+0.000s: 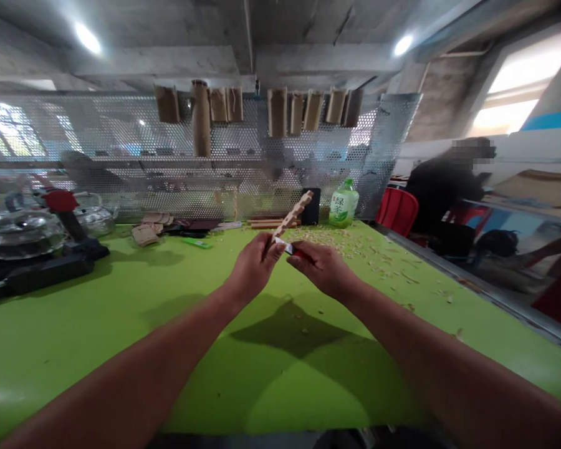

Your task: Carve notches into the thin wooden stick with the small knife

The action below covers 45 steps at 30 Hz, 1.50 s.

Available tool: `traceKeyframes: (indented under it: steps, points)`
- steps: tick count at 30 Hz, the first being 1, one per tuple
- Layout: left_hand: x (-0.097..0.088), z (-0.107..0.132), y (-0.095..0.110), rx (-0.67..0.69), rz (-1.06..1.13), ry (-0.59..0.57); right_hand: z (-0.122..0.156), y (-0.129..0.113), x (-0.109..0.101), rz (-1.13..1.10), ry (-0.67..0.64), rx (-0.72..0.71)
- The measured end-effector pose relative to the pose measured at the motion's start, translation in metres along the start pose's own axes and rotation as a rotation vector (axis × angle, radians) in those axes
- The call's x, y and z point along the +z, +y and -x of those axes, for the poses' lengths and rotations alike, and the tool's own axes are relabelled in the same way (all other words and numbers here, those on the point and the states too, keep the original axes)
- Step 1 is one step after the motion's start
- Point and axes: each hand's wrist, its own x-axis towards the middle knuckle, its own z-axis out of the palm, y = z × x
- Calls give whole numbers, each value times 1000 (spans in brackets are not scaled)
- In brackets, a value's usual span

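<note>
My left hand (256, 262) is closed around the lower end of a carved wooden stick (293, 215), which slants up and to the right with notches along its length. In my right hand (321, 265) is a carving knife (300, 252) with a red and black handle. Its short pale blade reaches toward the wood, close to my left thumb. Both hands are held above the green table (177, 349), nearly meeting. My fingers hide the stick's lower end and part of the handle.
Wood shavings (388, 265) lie across the table's right side. Behind stand a green tea bottle (343, 204) and a dark upright panel (312, 206). Wood scraps (149, 227) and a green cutter (196, 243) lie left of centre, glass pots (21, 231) farther left. A person (444, 187) sits at right.
</note>
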Motion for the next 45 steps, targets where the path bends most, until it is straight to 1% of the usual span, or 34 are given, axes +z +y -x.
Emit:
traceKeyframes:
  steps: [3,6,12,15,18,24,27,29,34,39,41,42,45]
  points:
    - [-1,-1,-2,54,44,-26,0,0,-2,-100,-34,0]
    - [-4,-2,-2,94,44,-38,-1,-2,-5,-180,-65,8]
    - [-14,-3,4,159,-80,-90,-1,-7,-8,-294,-115,21]
    - [-17,-3,7,149,-162,-74,-1,-7,-7,-309,-122,46]
    - [-15,-3,10,106,-226,-45,-1,-6,-6,-195,-76,42]
    - [-10,-2,12,17,-242,6,5,-12,-3,224,103,19]
    - [-9,-1,12,-9,-221,12,6,-14,-1,304,137,8]
    - [-9,-1,11,-5,-203,3,5,-13,1,229,128,25]
    - [-11,-1,9,84,-174,-40,1,-11,2,-277,-37,46]
    - [-13,0,10,164,-123,-70,1,-11,0,-475,-95,74]
    - [-15,-1,12,137,-184,-75,1,-10,0,-469,-99,85]
    - [-16,-1,13,114,-233,-71,1,-9,0,-425,-89,85]
    - [-17,-2,17,56,-357,-58,1,-9,-1,-172,-22,66]
